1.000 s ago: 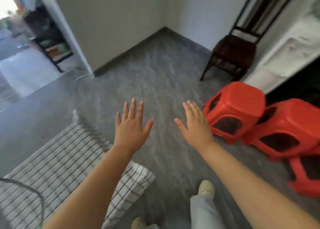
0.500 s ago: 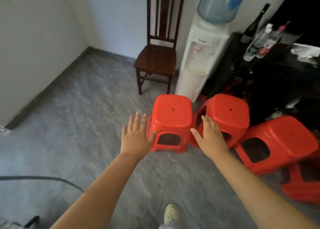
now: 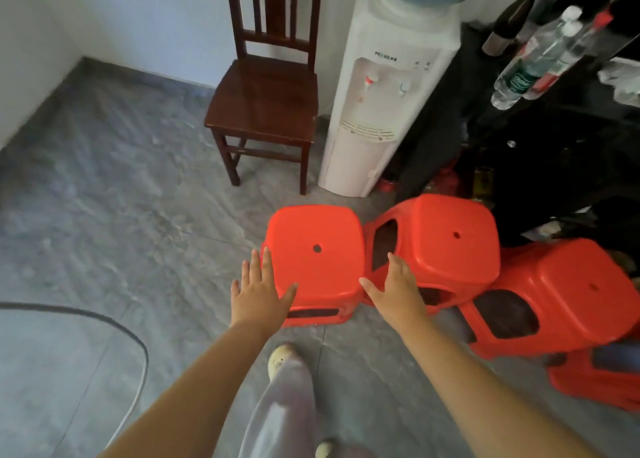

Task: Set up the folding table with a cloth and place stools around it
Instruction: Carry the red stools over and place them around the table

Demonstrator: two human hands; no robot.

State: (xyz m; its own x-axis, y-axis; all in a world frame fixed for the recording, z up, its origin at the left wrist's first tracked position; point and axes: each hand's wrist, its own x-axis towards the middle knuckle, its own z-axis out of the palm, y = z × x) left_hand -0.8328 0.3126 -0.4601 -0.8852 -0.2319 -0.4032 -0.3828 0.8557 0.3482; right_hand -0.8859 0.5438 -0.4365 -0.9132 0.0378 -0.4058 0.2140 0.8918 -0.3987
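Note:
Several red plastic stools stand on the grey floor. The nearest stool (image 3: 317,249) is upright in front of me. A second stool (image 3: 450,239) leans against its right side, a third (image 3: 568,291) tilts further right, and part of another (image 3: 595,381) shows at the right edge. My left hand (image 3: 258,295) is open at the nearest stool's left front corner, thumb over the seat edge. My right hand (image 3: 398,289) is open at its right front corner, between the first two stools. Neither hand grips anything. The table and cloth are out of view.
A dark wooden chair (image 3: 266,101) stands against the far wall, a white water dispenser (image 3: 384,87) beside it. A black shelf (image 3: 571,118) with bottles (image 3: 533,59) fills the right. A dark cable (image 3: 114,322) curves over the floor at left. My leg and shoe (image 3: 282,360) are below.
The view swung right from the checked cloth to the stools. Both open hands moved forward and down to the two front corners of the nearest stool.

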